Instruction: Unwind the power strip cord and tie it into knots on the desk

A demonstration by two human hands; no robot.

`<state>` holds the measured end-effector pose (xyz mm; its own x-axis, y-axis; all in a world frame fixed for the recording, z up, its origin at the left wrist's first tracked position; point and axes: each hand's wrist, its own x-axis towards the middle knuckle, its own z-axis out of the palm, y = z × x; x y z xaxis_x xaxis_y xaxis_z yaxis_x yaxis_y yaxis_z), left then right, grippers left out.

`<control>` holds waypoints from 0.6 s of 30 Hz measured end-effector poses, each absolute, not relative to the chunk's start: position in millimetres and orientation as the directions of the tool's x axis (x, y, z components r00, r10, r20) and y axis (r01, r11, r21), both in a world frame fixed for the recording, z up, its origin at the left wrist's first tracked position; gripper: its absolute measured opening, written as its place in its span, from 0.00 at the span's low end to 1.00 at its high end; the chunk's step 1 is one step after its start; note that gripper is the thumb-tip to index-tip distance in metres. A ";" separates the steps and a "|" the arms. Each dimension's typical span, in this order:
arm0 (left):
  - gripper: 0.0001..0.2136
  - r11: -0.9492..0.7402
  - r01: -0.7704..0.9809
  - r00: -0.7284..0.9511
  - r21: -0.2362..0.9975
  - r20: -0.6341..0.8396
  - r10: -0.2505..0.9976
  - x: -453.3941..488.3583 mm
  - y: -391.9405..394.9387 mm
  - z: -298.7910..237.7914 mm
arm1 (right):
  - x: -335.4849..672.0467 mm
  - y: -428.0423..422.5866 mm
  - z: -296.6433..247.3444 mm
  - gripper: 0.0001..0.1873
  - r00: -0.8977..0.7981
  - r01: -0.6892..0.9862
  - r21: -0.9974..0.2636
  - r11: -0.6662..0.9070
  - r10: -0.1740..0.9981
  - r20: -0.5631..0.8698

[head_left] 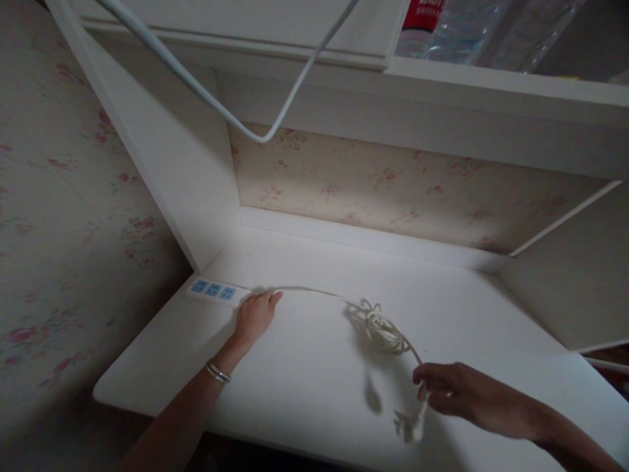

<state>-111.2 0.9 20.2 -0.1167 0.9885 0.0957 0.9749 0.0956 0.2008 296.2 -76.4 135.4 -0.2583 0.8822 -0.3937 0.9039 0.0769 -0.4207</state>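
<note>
A white power strip (214, 290) with blue socket faces lies at the left end of the white desk. My left hand (256, 313) is closed around its cord, right beside the strip's end. From there the pale cord (314, 290) runs right in a shallow arc into a loose tangled bundle (384, 331), which hangs slightly above the desktop. My right hand (449, 387) pinches the cord on the bundle's near side. Below those fingers dangles the plug (417, 426), somewhat blurred, with its prongs toward the left.
The white desktop (304, 367) has its rounded front edge close to me. A white cable (263, 137) loops down in front of the upper cabinet (246, 26). Clear plastic bottles (466, 33) stand on the upper right shelf. Side panels and flowered wallpaper enclose the desk.
</note>
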 end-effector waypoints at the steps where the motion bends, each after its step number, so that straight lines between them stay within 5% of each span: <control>1: 0.26 0.096 0.970 -0.117 0.224 0.083 0.990 -108.0 2.7 20.8 | 281.0 -78.4 136.5 0.09 -0.388 0.880 -0.436 0.188 0.814 -0.432; 7: 0.16 0.052 0.829 -0.093 0.557 0.046 0.995 -92.5 5.7 21.6 | 202.5 -57.0 118.6 0.20 -0.477 0.879 -0.108 0.465 0.843 -0.248; 9: 0.13 0.040 0.784 -0.078 0.620 0.034 0.996 -90.0 3.9 22.1 | 181.3 -44.4 112.0 0.23 -0.470 0.880 -0.172 0.443 0.866 -0.173; 14: 0.10 0.045 0.643 -0.073 0.764 0.003 0.997 -85.7 0.6 17.5 | 129.7 -18.6 98.8 0.24 -0.326 0.793 -0.573 0.204 0.938 -0.118; 18: 0.10 0.063 0.470 -0.064 0.880 -0.037 0.997 -78.9 0.7 8.0 | 89.4 -10.0 89.0 0.21 -0.331 0.709 -0.689 0.151 0.934 -0.136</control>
<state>-78.9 0.7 8.0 -0.0642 0.9972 -0.0373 0.4702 0.0632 0.8803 89.4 -10.0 89.0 -0.3313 0.9336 -0.1364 0.7086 0.1507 -0.6893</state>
